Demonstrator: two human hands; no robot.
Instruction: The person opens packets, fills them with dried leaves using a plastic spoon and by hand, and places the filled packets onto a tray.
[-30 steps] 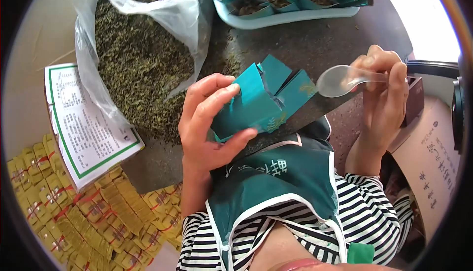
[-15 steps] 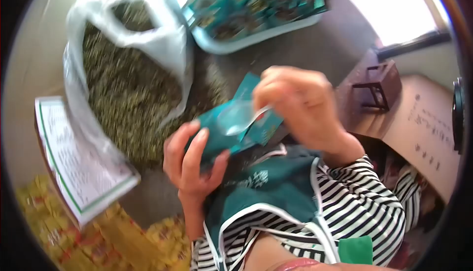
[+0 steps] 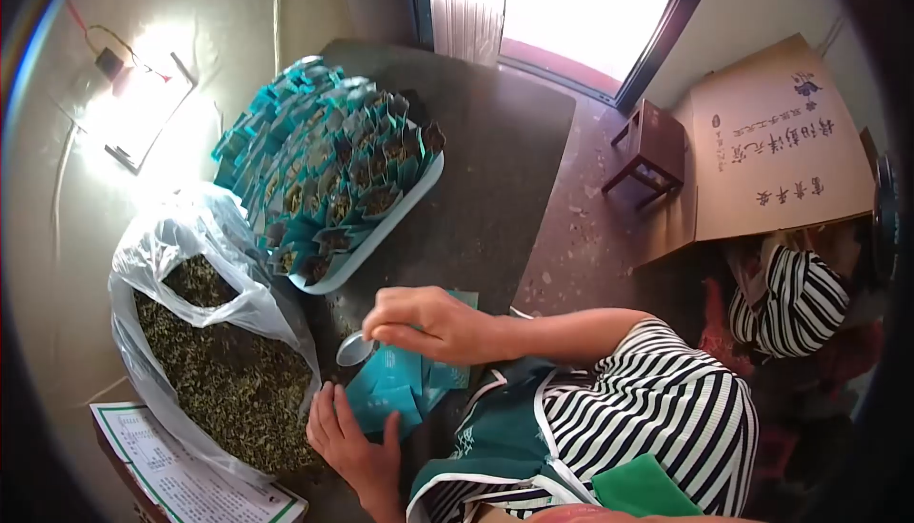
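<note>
My right hand [image 3: 419,321] is closed around the handle end of a clear spoon [image 3: 354,350], whose bowl hangs between the bag and the packets. Below it, my left hand [image 3: 354,445] is at the near edge of a teal packet [image 3: 392,397], its thumb and fingers on either side of it. More flat teal packets [image 3: 443,378] lie under and beside that one. To the left, a clear plastic bag [image 3: 262,309] lies open with dried, leaf-like green-brown bits [image 3: 214,380] inside and spilling out.
A pale tub [image 3: 367,252] beyond my hands is packed with upright, filled teal packets [image 3: 328,157]. A printed sheet [image 3: 195,471] lies at the near left. Bright lamp light falls on the left wall. A brown stool [image 3: 652,152] and a cardboard box [image 3: 776,147] stand at right.
The view has swung up and steadied, showing the doorway and the whole tub. My right hand with the spoon has moved left from above the packets towards the bag.
</note>
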